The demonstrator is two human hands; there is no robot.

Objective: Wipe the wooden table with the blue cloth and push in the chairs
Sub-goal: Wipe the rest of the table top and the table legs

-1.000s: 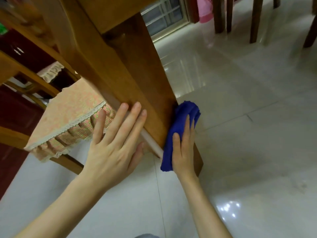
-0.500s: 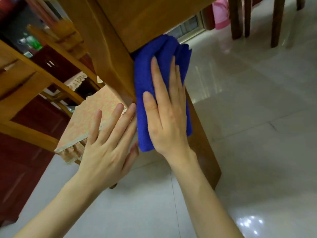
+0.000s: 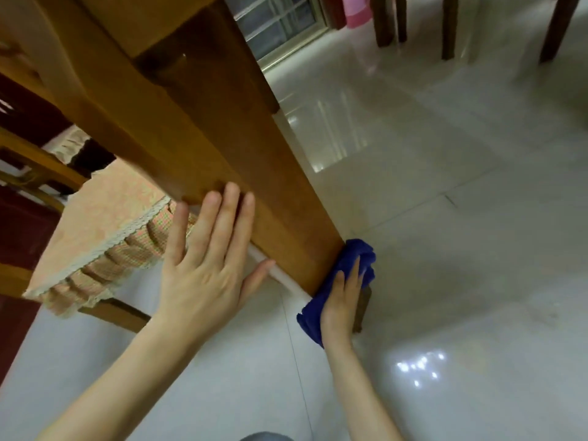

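I look down along a thick leg of the wooden table [image 3: 241, 173], which runs from the top left to the floor at centre. My right hand [image 3: 342, 300] presses the bunched blue cloth [image 3: 356, 259] against the leg's lower end, close to the floor. My left hand [image 3: 206, 265] lies flat on the leg's left face with fingers spread, holding nothing. A wooden chair with a peach, lace-trimmed seat cover [image 3: 105, 237] stands left of the leg, under the table.
Glossy white floor tiles [image 3: 461, 218] spread to the right and below. Dark chair legs [image 3: 448, 27] stand at the top right. A window grille [image 3: 280, 23] and something pink [image 3: 359, 11] show at the top. Dark red furniture [image 3: 19, 224] lies at the left.
My right hand has slid the blue cloth from the upper part of the table leg down to its foot. My left hand stays flat on the leg.
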